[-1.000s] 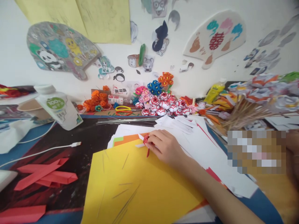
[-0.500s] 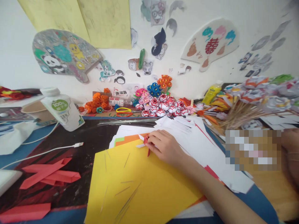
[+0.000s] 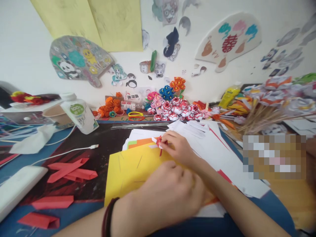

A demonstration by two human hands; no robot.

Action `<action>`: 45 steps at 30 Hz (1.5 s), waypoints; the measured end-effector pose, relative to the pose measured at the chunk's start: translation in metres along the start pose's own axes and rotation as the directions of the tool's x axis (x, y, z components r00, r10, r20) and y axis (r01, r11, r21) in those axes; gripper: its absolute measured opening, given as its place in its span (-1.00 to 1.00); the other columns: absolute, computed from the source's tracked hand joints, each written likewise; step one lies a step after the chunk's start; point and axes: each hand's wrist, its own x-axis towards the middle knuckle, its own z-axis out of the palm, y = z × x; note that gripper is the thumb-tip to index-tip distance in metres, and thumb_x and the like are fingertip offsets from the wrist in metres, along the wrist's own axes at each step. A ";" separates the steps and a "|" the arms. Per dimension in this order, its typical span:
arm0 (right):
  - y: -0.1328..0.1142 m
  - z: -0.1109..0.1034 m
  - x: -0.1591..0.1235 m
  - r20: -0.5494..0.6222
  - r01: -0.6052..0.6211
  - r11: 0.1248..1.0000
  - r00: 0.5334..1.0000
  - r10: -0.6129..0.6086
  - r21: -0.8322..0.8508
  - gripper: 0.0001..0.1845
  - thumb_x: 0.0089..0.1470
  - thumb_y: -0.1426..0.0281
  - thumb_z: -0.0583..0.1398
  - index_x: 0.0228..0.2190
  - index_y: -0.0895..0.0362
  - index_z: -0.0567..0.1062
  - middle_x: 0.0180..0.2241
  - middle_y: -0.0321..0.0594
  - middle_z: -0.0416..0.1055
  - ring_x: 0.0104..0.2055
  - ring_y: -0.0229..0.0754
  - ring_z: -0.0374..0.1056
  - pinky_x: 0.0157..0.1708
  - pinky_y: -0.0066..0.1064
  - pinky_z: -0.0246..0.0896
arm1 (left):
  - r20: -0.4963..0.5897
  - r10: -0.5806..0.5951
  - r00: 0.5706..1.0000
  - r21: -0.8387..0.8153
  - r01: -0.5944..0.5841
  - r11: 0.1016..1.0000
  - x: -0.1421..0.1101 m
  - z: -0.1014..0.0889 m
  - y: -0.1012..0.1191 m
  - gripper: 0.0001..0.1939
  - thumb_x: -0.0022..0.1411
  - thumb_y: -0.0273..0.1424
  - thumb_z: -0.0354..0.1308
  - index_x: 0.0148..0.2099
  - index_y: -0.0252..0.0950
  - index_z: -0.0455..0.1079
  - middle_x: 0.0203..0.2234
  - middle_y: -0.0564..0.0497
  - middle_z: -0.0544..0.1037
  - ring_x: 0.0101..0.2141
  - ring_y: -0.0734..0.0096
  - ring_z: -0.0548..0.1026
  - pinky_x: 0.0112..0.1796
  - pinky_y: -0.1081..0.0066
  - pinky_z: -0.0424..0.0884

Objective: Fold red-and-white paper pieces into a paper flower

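My right hand (image 3: 176, 146) pinches a small red-and-white folded paper piece (image 3: 159, 141) above the top edge of a yellow paper sheet (image 3: 127, 164). White points of the piece stick out to the left of my fingertips, and a narrow red end hangs below. Nearer to me, my left hand (image 3: 172, 191) is over the sheet, a dark band on its wrist. Its fingers are curled in and face away, so whatever they hold, if anything, is hidden. Thin wires (image 3: 139, 162) lie on the yellow sheet, partly covered by this hand.
Red folded paper strips (image 3: 71, 169) lie on the dark mat at left, near a white cable and a white power bank (image 3: 21, 187). White paper (image 3: 232, 168) spreads at right. Behind stand paper flowers (image 3: 175, 108), a white bottle (image 3: 80, 113) and yellow-handled scissors (image 3: 135, 115).
My left hand has come into view from below, over the yellow sheet. My right hand keeps its pinch on the folded piece. The whole view has shifted, showing more at the left.
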 end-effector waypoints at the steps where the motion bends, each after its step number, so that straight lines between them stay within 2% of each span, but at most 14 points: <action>1: 0.000 -0.001 0.001 -0.020 -0.040 0.998 0.999 0.041 0.053 -0.87 0.18 0.42 0.19 -0.43 0.12 0.44 -0.33 -0.24 0.42 -0.26 -0.24 0.34 -0.24 -0.39 0.24 | 0.000 0.013 1.000 0.075 -0.013 0.997 0.002 0.007 -0.010 -0.89 0.28 -0.51 0.06 -0.31 -0.35 0.38 -0.55 0.05 0.41 -0.55 0.48 0.38 -0.55 0.44 0.30; 3: 0.000 -0.003 0.003 -0.021 -0.093 0.987 0.995 0.097 0.132 -0.86 0.16 0.43 0.20 -0.46 0.13 0.46 -0.35 -0.25 0.42 -0.29 -0.25 0.35 -0.26 -0.40 0.25 | -0.042 0.000 0.999 0.211 0.009 0.977 -0.002 0.026 -0.024 -0.86 0.21 -0.61 0.00 -0.27 -0.40 0.38 -0.60 0.07 0.36 -0.61 0.47 0.33 -0.61 0.41 0.19; 5: 0.001 -0.003 0.005 -0.023 -0.117 0.977 0.992 0.123 0.178 -0.86 0.15 0.43 0.22 -0.47 0.13 0.47 -0.35 -0.25 0.43 -0.29 -0.25 0.36 -0.27 -0.40 0.26 | -0.050 -0.054 0.997 0.258 0.065 0.964 -0.012 0.044 -0.031 -0.79 0.24 -0.59 -0.03 -0.11 -0.45 0.37 -0.58 0.07 0.37 -0.60 0.46 0.34 -0.58 0.40 0.19; 8: 0.002 -0.002 0.006 -0.023 -0.134 0.965 0.990 0.142 0.224 -0.86 0.14 0.40 0.23 -0.46 0.14 0.50 -0.34 -0.23 0.44 -0.30 -0.25 0.36 -0.29 -0.40 0.27 | -0.100 -0.105 0.989 0.324 0.132 0.937 -0.023 0.058 -0.035 -0.81 0.29 -0.57 -0.04 -0.09 -0.42 0.34 -0.59 0.10 0.32 -0.59 0.47 0.33 -0.57 0.38 0.15; 10: 0.003 -0.001 0.005 -0.020 -0.143 0.960 0.988 0.152 0.242 -0.85 0.14 0.37 0.23 -0.46 0.14 0.51 -0.35 -0.23 0.44 -0.31 -0.25 0.36 -0.30 -0.41 0.27 | -0.126 -0.137 0.983 0.339 0.172 0.925 -0.025 0.058 -0.037 -0.83 0.30 -0.57 -0.05 -0.11 -0.39 0.32 -0.59 0.11 0.31 -0.60 0.47 0.31 -0.57 0.37 0.13; 14: 0.002 0.002 0.003 -0.031 -0.143 0.967 0.988 0.152 0.213 -0.84 0.14 0.34 0.24 -0.46 0.13 0.53 -0.37 -0.23 0.45 -0.31 -0.24 0.35 -0.33 -0.40 0.28 | -0.077 -0.219 0.973 0.354 0.232 0.906 -0.023 0.057 -0.040 -0.77 0.27 -0.60 -0.05 -0.05 -0.41 0.30 -0.55 0.09 0.37 -0.57 0.43 0.36 -0.54 0.36 0.15; 19: 0.000 0.005 0.001 -0.043 -0.121 0.982 0.991 0.129 0.147 -0.87 0.13 0.35 0.26 -0.43 0.11 0.55 -0.37 -0.24 0.47 -0.32 -0.24 0.36 -0.39 -0.42 0.24 | -0.126 -0.237 0.963 0.399 0.268 0.877 -0.026 0.060 -0.042 -0.84 0.26 -0.61 -0.01 -0.15 -0.42 0.35 -0.59 0.08 0.37 -0.57 0.42 0.36 -0.52 0.35 0.13; 23: -0.005 0.003 0.000 -0.050 -0.110 0.983 0.992 0.118 0.149 -0.88 0.14 0.36 0.25 -0.43 0.10 0.55 -0.37 -0.25 0.48 -0.30 -0.23 0.38 -0.35 -0.40 0.24 | -0.153 -0.213 0.965 0.423 0.259 0.868 -0.026 0.059 -0.043 -0.84 0.30 -0.58 -0.01 -0.13 -0.41 0.37 -0.61 0.09 0.35 -0.59 0.43 0.34 -0.52 0.36 0.11; 29: -0.017 0.004 -0.002 -0.071 -0.106 0.986 0.991 0.116 0.126 -0.86 0.13 0.43 0.25 -0.48 0.11 0.51 -0.42 -0.31 0.47 -0.38 -0.29 0.34 -0.34 -0.41 0.23 | -0.068 -0.203 0.977 0.486 0.210 0.848 -0.024 0.054 -0.030 -0.79 0.24 -0.59 0.03 -0.10 -0.48 0.41 -0.60 0.05 0.40 -0.61 0.44 0.33 -0.52 0.38 0.14; 34: -0.022 0.005 -0.003 -0.102 -0.112 0.986 0.987 0.126 0.127 -0.85 0.13 0.41 0.25 -0.49 0.11 0.50 -0.44 -0.30 0.45 -0.42 -0.30 0.31 -0.44 -0.43 0.21 | -0.070 -0.134 0.988 0.453 0.151 0.878 -0.026 0.054 -0.030 -0.80 0.25 -0.59 0.02 -0.12 -0.51 0.42 -0.54 0.00 0.44 -0.58 0.43 0.35 -0.53 0.38 0.17; 38: -0.024 0.000 -0.001 -0.133 -0.103 0.979 0.983 0.127 0.174 -0.83 0.23 0.37 0.15 -0.40 0.10 0.49 -0.34 -0.22 0.47 -0.32 -0.24 0.37 -0.41 -0.42 0.26 | -0.107 -0.133 0.985 0.410 0.166 0.897 -0.027 0.053 -0.041 -0.78 0.31 -0.57 0.00 -0.05 -0.51 0.38 -0.46 -0.01 0.47 -0.54 0.45 0.38 -0.53 0.39 0.19; 41: -0.022 -0.005 0.001 -0.151 -0.088 0.981 0.982 0.115 0.172 -0.86 0.25 0.38 0.11 -0.31 0.08 0.47 -0.27 -0.21 0.45 -0.29 -0.25 0.37 -0.38 -0.41 0.30 | -0.174 -0.177 0.969 0.333 0.227 0.915 -0.029 0.052 -0.052 -0.80 0.35 -0.56 -0.03 -0.04 -0.50 0.36 -0.47 0.01 0.48 -0.51 0.44 0.41 -0.52 0.37 0.21; 43: -0.020 -0.006 0.002 -0.162 -0.066 0.991 0.983 0.085 0.121 -0.88 0.24 0.42 0.11 -0.27 0.07 0.47 -0.25 -0.22 0.44 -0.28 -0.24 0.37 -0.35 -0.39 0.30 | -0.206 -0.235 0.950 0.227 0.280 0.933 -0.031 0.054 -0.060 -0.82 0.37 -0.55 -0.02 -0.04 -0.44 0.35 -0.48 0.05 0.49 -0.50 0.46 0.43 -0.50 0.39 0.24; 45: -0.017 -0.007 0.002 -0.169 -0.021 0.998 0.985 0.029 0.051 -0.86 0.21 0.48 0.11 -0.24 0.07 0.46 -0.23 -0.21 0.43 -0.23 -0.21 0.38 -0.28 -0.36 0.31 | -0.260 -0.317 0.912 0.109 0.354 0.929 -0.033 0.058 -0.067 -0.83 0.38 -0.54 0.00 -0.03 -0.37 0.35 -0.43 0.06 0.53 -0.44 0.49 0.48 -0.45 0.44 0.29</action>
